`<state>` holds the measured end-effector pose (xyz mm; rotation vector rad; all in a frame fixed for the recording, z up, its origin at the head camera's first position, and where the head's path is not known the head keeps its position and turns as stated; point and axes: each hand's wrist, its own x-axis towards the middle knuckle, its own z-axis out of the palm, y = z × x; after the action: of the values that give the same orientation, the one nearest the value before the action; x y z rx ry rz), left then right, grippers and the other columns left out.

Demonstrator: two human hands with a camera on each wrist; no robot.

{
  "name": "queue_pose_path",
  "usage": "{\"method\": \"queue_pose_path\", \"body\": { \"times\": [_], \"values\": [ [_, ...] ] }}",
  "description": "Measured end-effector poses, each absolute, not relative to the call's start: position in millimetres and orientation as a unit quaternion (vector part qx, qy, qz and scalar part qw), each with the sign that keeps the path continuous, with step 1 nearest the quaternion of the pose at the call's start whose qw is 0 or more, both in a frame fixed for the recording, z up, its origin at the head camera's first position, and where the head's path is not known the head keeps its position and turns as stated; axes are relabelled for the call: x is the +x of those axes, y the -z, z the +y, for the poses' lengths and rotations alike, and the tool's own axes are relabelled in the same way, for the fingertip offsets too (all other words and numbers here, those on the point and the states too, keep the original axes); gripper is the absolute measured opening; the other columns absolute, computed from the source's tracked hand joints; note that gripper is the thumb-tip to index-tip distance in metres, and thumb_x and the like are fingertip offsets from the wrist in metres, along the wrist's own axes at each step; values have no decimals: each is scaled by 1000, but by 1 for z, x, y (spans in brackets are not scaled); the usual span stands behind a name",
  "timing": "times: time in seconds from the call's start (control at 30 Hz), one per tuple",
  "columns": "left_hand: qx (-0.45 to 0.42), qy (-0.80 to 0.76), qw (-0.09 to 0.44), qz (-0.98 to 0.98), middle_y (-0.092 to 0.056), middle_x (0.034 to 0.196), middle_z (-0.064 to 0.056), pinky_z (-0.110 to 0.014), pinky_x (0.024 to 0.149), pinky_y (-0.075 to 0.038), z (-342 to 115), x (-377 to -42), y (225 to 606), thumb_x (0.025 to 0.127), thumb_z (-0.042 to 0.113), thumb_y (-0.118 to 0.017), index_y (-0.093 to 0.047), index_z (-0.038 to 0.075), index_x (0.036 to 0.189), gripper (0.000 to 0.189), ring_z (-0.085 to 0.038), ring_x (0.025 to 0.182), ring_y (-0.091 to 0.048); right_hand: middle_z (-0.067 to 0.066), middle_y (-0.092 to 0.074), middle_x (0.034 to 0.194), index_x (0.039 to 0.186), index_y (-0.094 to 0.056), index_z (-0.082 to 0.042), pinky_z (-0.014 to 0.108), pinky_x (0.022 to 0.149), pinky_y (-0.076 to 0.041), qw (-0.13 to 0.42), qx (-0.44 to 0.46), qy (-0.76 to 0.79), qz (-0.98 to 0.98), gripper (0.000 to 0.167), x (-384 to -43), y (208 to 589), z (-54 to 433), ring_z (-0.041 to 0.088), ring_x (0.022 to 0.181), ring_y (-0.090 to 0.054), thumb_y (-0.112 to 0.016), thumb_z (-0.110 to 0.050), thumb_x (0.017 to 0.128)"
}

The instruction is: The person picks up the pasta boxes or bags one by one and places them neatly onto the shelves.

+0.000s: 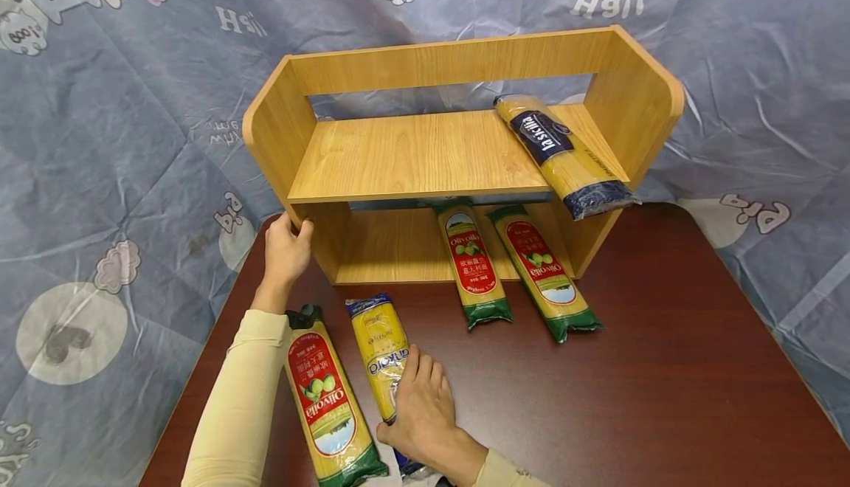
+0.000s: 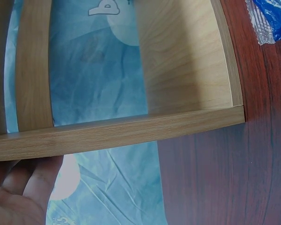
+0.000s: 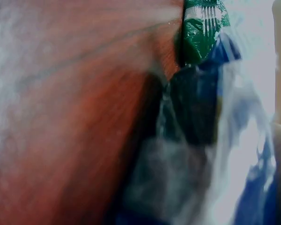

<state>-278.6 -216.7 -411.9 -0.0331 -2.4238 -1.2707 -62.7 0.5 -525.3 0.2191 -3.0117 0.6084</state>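
Observation:
My left hand (image 1: 287, 252) grips the left side panel of a two-tier wooden shelf (image 1: 405, 153) near its middle board; the left wrist view shows its fingers (image 2: 41, 180) against the panel's outer face. On the table, my right hand (image 1: 426, 415) holds a yellow and blue spaghetti pack (image 1: 378, 328) across its lower half, thumb on the left side and fingers over the right. The pack's crinkled clear and blue wrapper end (image 3: 246, 154) fills much of the right wrist view, blurred. Just left of it lies a red-labelled green-ended spaghetti pack (image 1: 325, 398).
Two more green-ended spaghetti packs (image 1: 473, 266) (image 1: 546, 273) lie on the lower tier, their ends jutting over the table (image 1: 677, 339). A navy-labelled spaghetti pack (image 1: 561, 151) lies slanted on the upper tier, overhanging its front edge. A patterned cloth (image 1: 133, 177) hangs behind.

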Motion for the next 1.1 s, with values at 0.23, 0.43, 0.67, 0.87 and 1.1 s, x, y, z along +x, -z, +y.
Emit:
{"method": "queue_pose_path", "body": {
  "times": [0.23,0.43,0.67,0.87,1.1],
  "values": [
    [-14,460,200,-865,-71,107,-24,-50,85,-53,-218,-277,413,101,17,-56,-67,-3,115,27,-37,98,-69,20,-49,102,142,-35,10,49,63,-54,18,50,-215,-975,128,-66,520,4,39,87,-56,-96,-37,40],
    [-19,461,197,-865,-71,110,-23,-51,86,-54,-218,-278,414,102,17,-55,-66,-3,119,29,-37,99,-69,12,-49,83,120,-45,6,48,50,-49,25,51,-217,-975,95,-65,517,6,32,64,-56,-91,-27,44],
    [-20,459,199,-865,-71,109,-23,-51,85,-54,-218,-278,413,102,17,-55,-67,-3,118,28,-38,99,-69,11,-53,78,117,-46,5,48,49,-49,26,57,-218,-974,82,-67,515,8,29,57,-58,-86,-20,50],
    [-20,459,201,-865,-71,107,-23,-50,81,-53,-217,-278,413,102,17,-56,-67,-3,117,27,-36,98,-69,10,-54,77,117,-47,4,48,51,-49,11,63,-229,-971,79,-69,513,11,29,58,-57,-87,-20,53],
    [-14,456,200,-867,-71,106,-24,-48,82,-53,-217,-278,413,102,17,-56,-67,-3,116,27,-35,97,-69,9,-53,77,112,-46,1,47,52,-48,-12,66,-263,-962,71,-71,512,16,27,58,-56,-86,-18,57]
  ]
}}
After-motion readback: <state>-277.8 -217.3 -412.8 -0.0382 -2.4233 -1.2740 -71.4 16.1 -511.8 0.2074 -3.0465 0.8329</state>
